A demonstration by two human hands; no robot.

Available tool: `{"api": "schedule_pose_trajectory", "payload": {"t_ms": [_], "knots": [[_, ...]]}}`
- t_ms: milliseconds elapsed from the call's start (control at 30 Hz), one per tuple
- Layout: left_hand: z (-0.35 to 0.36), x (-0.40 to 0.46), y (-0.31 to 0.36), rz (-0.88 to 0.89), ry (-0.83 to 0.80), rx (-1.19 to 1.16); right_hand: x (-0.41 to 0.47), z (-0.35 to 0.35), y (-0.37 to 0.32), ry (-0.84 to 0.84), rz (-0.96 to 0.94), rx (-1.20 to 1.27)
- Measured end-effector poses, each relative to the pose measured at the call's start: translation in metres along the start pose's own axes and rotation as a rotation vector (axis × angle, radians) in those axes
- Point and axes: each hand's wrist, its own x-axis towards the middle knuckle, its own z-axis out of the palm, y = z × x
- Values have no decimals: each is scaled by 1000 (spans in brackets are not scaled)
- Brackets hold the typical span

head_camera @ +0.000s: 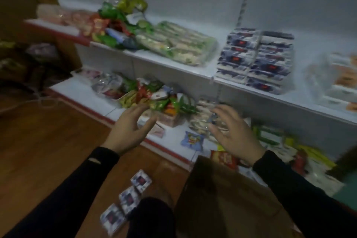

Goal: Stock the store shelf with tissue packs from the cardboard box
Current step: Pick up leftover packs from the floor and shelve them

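the whole view is dim and smeared with motion blur, so labels on the goods can't be read and edges run soft. your cardboard box [222,199] sits low at the right, between your arms; its inside is dark and you can't tell what it holds. your dark knee [152,216] covers part of the loose tissue packs [128,199], three of them lying in a line on the wooden floor [48,150] just left of the box. at the far right of the upper shelf [173,67] something pale and orange in clear wrap is cut off by the frame and too blurred to name.

your left hand [128,128] and right hand [232,131] are both raised in front of the lower shelf [85,92], fingers spread and relaxed, holding nothing. dark sleeves cover both arms to the wrist.

the stocked tissue packs [257,60] stand in two stacks side by side on the upper shelf, white and blue with a red mark. to their left lies a big clear bundle of green and white packets [179,44], then a heap of mixed snack bags [117,27]. more snack bags [158,96] crowd the lower shelf behind your hands. the shelving is white with a red trim, against a pale wall. dark clutter fills the far left corner.
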Motion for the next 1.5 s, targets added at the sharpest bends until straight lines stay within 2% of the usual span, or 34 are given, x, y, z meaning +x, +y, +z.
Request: {"api": "schedule_pose_trajectory", "payload": {"t_ms": [267,400,567,733,900,1033,1133,1200,1267,1400,1500], "knots": [[38,-65,-172,-440,-156,180,68,182,-18,-345,-87,19],[84,-68,-238,-576,-284,264,95,276,-4,-507,-97,-36],[159,-53,-303,-622,-470,338,105,385,28,-710,-5,-84],[250,-39,-364,-548,-692,399,87,482,66,-882,143,-180],[321,-33,-402,-525,-839,404,60,551,100,-991,298,-145],[353,-32,-416,-545,-875,382,44,592,109,-1013,510,9],[368,-39,-421,-620,-899,245,35,615,109,-1001,692,240],[372,-45,-418,-686,-884,122,34,620,107,-967,823,421],[367,-45,-411,-731,-816,9,39,615,107,-863,919,548],[335,-33,-385,-690,-646,-75,65,575,99,-621,941,695],[294,-14,-352,-616,-535,-83,88,528,80,-468,871,773]]}}
